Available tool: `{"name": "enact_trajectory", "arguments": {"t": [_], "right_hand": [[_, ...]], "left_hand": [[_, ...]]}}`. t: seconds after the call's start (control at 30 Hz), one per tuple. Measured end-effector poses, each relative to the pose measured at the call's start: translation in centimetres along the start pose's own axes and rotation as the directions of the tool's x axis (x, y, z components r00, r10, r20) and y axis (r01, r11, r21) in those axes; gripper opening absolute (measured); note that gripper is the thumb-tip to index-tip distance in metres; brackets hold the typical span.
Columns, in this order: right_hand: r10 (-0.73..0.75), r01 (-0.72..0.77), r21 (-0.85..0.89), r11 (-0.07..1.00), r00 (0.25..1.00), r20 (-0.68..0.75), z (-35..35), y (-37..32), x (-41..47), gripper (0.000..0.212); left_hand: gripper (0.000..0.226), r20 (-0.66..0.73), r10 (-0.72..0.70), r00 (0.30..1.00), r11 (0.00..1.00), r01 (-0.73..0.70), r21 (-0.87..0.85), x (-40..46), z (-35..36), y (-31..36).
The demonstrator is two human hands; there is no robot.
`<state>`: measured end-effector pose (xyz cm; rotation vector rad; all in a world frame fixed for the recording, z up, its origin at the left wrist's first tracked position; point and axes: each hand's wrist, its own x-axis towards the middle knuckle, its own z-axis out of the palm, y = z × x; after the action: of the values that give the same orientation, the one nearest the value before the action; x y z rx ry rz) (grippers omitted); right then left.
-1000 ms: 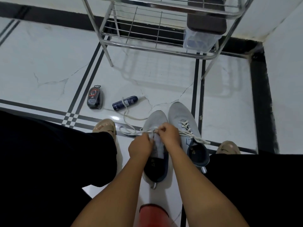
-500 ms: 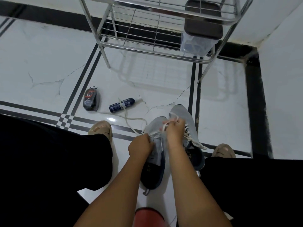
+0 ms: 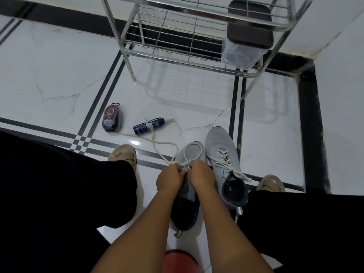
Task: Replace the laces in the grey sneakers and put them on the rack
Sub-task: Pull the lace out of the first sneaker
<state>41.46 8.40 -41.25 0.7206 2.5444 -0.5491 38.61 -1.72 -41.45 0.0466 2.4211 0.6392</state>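
Two grey sneakers stand side by side on the white floor between my feet. The right sneaker is laced with a white lace. Over the tongue of the left sneaker my left hand and my right hand meet, both pinching the white lace. The lace forms a loop over the toe, and its loose end trails left across the floor. The metal rack stands beyond the shoes.
A dark shoe-polish sponge and a blue spray bottle lie on the floor to the left. A clear box with a dark lid sits on the rack's right side. A red stool edge shows below.
My right hand has come back down from the raised pull and closed in on my left hand. The lace now makes a loop over the toe of the left sneaker.
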Motion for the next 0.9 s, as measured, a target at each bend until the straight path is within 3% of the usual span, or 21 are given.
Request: {"name": "enact_trajectory", "arguments": {"t": [0.17, 0.2, 0.27, 0.3, 0.33, 0.37, 0.4, 0.43, 0.47, 0.5, 0.53, 0.57, 0.6, 0.67, 0.7, 0.73, 0.8, 0.9], "right_hand": [[-0.018, 0.018, -0.010, 1.000, 1.000, 0.009, 0.4, 1.1, -0.3, 0.021], [0.005, -0.006, 0.050, 0.999, 1.000, 0.013, 0.3, 1.3, -0.3, 0.018], [0.150, -0.150, 0.348, 0.926, 0.988, 0.027, -0.4, 1.2, -0.3, 0.017], [0.267, -0.254, 0.547, 0.798, 0.962, 0.057, -1.1, 0.9, -0.3, 0.017], [0.381, -0.338, 0.752, 0.566, 0.916, 0.126, -2.3, 0.8, -0.1, 0.018], [0.427, -0.350, 0.913, 0.212, 0.873, 0.235, -3.8, 0.6, 0.1, 0.017], [0.403, -0.255, 0.947, -0.195, 0.859, 0.314, -5.8, 0.5, 0.1, 0.016], [0.348, -0.110, 0.847, -0.521, 0.878, 0.328, -8.2, 0.3, -0.1, 0.018], [0.320, 0.021, 0.743, -0.669, 0.911, 0.262, -10.6, 0.2, -0.2, 0.021], [0.323, 0.102, 0.731, -0.675, 0.931, 0.169, -13.1, 0.1, -0.5, 0.022], [0.349, 0.147, 0.807, -0.572, 0.934, 0.077, -14.8, -0.1, -0.5, 0.021], [0.377, 0.167, 0.912, -0.375, 0.926, -0.015, -15.7, -0.2, -0.3, 0.019], [0.389, 0.154, 0.984, -0.090, 0.915, -0.108, -15.9, -0.4, -0.2, 0.021], [0.264, 0.061, 0.843, 0.534, 0.935, -0.235, -13.4, -0.1, 0.0, 0.029], [0.161, 0.001, 0.657, 0.754, 0.969, -0.186, -11.1, 0.2, 0.0, 0.029], [0.093, -0.048, 0.471, 0.881, 0.993, -0.073, -8.3, 0.6, -0.1, 0.024], [0.081, -0.095, 0.207, 0.974, 0.994, 0.074, -3.5, 1.0, -1.1, 0.013], [0.020, -0.020, 0.001, 1.000, 1.000, 0.021, 0.8, 0.9, -2.7, 0.019]], "left_hand": [[0.013, 0.009, -0.027, 1.000, 0.999, 0.027, -0.024, -0.3, -0.1, -0.2], [0.013, 0.010, -0.029, 1.000, 0.999, 0.029, -0.031, -0.4, -0.2, -0.2], [0.014, 0.018, -0.032, 0.999, 0.999, 0.033, -0.039, -0.6, -0.3, -0.2], [0.015, 0.023, -0.033, 0.999, 0.999, 0.034, -0.039, -0.8, -0.4, -0.3], [0.016, 0.030, -0.036, 0.999, 0.999, 0.037, -0.036, -0.9, -0.4, -0.3], [0.016, 0.034, -0.041, 0.999, 0.999, 0.042, -0.033, -1.1, -0.5, -0.4], [0.017, 0.036, -0.046, 0.998, 0.998, 0.047, -0.032, -1.3, -0.5, -0.5], [0.018, 0.039, -0.052, 0.998, 0.998, 0.054, -0.031, -1.5, -0.5, -0.6], [0.019, 0.039, -0.054, 0.998, 0.998, 0.055, -0.030, -1.6, -0.5, -0.7], [0.019, 0.037, -0.054, 0.998, 0.998, 0.055, -0.028, -1.8, -0.5, -0.8], [0.020, 0.032, -0.049, 0.998, 0.999, 0.049, -0.024, -1.8, -0.4, -0.8], [0.019, 0.028, -0.044, 0.999, 0.999, 0.045, -0.018, -1.9, -0.5, -0.8], [0.018, 0.025, -0.040, 0.999, 0.999, 0.041, -0.007, -2.0, -0.5, -0.7], [0.015, 0.027, -0.046, 0.999, 0.999, 0.045, 0.007, -2.1, -0.5, -0.6], [0.015, 0.029, -0.050, 0.998, 0.999, 0.050, 0.005, -2.0, -0.6, -0.5], [0.015, 0.032, -0.051, 0.998, 0.999, 0.051, 0.003, -1.9, -0.6, -0.5], [0.014, 0.036, -0.048, 0.998, 0.999, 0.048, 0.002, -1.8, -0.6, -0.6], [0.015, 0.034, -0.039, 0.999, 0.999, 0.038, 0.014, -1.7, -0.5, -0.6]]}}
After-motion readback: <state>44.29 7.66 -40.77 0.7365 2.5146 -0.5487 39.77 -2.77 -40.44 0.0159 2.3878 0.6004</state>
